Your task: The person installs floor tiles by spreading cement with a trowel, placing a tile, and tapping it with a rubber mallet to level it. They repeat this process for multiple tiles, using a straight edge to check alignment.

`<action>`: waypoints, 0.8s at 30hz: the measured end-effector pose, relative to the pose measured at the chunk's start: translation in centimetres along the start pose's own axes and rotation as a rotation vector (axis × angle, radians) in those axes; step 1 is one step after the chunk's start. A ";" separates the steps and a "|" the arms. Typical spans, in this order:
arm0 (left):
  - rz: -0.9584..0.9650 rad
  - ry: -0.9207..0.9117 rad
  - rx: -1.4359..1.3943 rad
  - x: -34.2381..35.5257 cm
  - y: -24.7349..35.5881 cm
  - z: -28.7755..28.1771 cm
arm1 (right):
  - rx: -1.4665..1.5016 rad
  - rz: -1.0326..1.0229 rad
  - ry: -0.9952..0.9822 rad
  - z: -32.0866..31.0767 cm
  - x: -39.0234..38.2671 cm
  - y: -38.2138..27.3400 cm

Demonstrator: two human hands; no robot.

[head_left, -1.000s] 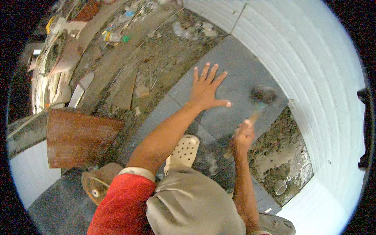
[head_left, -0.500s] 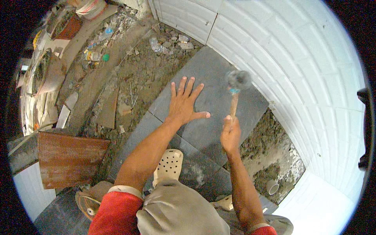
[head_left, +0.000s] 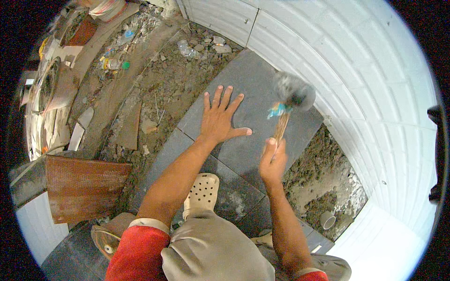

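Note:
My left hand lies flat on a large dark grey floor tile, its fingers spread. My right hand is closed round the wooden handle of a mallet. The mallet's dark, rounded head is smeared by motion and appears raised over the tile, close to the white wall. A blue-green wrapping shows where handle and head meet. More grey tiles adjoin this one nearer to me, and my foot in a cream clog stands on them.
A white ridged tile wall borders the right side. Bare soil with a short pipe end lies beside the tiles. To the left are rubble, a plastic bottle, a clear plastic piece and a reddish-brown tile.
The mallet's head looks larger and has shifted slightly right, its handle more tilted. My right hand has moved a little left and down. The left hand stays spread on the tile.

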State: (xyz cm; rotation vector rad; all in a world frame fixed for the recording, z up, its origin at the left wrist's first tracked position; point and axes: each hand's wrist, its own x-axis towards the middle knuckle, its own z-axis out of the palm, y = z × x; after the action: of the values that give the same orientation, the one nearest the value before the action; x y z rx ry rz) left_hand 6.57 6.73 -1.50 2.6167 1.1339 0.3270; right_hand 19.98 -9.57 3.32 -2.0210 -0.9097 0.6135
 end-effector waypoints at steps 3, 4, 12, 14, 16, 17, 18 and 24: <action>0.003 0.017 -0.006 -0.2 -0.2 0.1 | -0.078 -0.002 -0.023 -0.4 -0.6 0.3; -0.002 -0.001 -0.010 -0.2 -0.2 0.2 | -0.091 0.058 -0.042 -0.8 -0.7 0.7; -0.015 0.074 -0.021 -1.9 -0.1 0.5 | -0.102 0.039 -0.074 -2.5 -1.1 2.4; -0.068 0.063 -0.021 -3.8 0.2 0.0 | -0.075 -0.040 -0.064 -3.3 -0.6 1.7; -0.131 -0.046 -0.040 -7.7 1.0 -0.9 | -0.028 -0.010 -0.088 -3.9 -0.4 0.9; -0.128 -0.074 -0.043 -8.9 1.1 -1.2 | -0.011 0.010 -0.056 -3.9 -0.4 0.7; -0.129 -0.105 -0.052 -10.0 1.3 -1.5 | 0.166 0.035 -0.086 -3.8 -0.3 0.6; -0.143 -0.156 -0.033 -10.9 1.6 -1.9 | -0.099 -0.361 -0.172 -1.3 -1.0 1.5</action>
State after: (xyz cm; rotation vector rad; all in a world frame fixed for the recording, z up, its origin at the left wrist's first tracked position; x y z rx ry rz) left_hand -0.17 -2.07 -0.28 2.4672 1.2415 0.1085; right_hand 20.80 -11.52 2.89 -1.8435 -1.3939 0.5531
